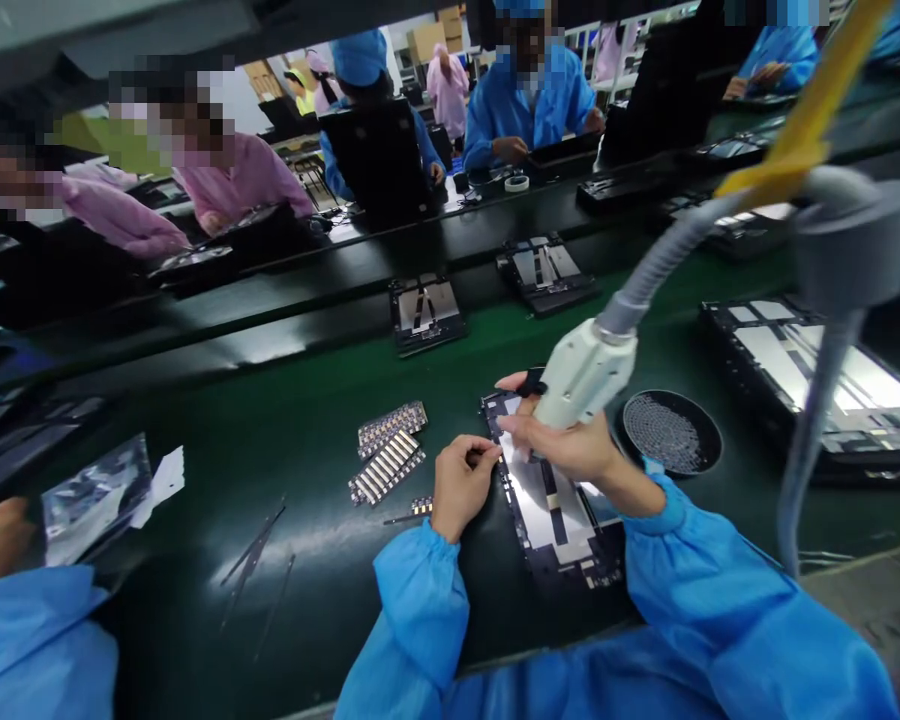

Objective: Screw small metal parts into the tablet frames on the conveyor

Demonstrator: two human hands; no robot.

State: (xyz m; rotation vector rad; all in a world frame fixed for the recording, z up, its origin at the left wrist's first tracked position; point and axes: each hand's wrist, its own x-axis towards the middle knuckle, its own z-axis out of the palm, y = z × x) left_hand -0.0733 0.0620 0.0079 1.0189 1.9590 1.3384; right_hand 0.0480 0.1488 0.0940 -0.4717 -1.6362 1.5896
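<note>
An opened tablet (529, 495) lies in front of me, its silver inner plates, dark ribbon cable and small boards exposed. My right hand (570, 448) is wrapped round a white electric screwdriver (586, 372) with a grey corrugated hose, held tilted above the tablet's upper part. The tool's tip is hidden behind the fingers. At the tablet's left edge, my left hand (463, 485) is closed in a pinch; what it holds, if anything, cannot be made out. Left of it lie panels of small circuit boards (386, 465). A round black dish of small metal pieces (671, 432) stands right of the screwdriver.
Opened tablets (426, 312) lie farther back, and a stack of them (832, 380) stands at right. A grey hose (817, 420) hangs there. Thin dark strips (255, 540) and a clear bag (97, 495) lie leftward, beside a co-worker's hand (0, 540). Several people work across the line.
</note>
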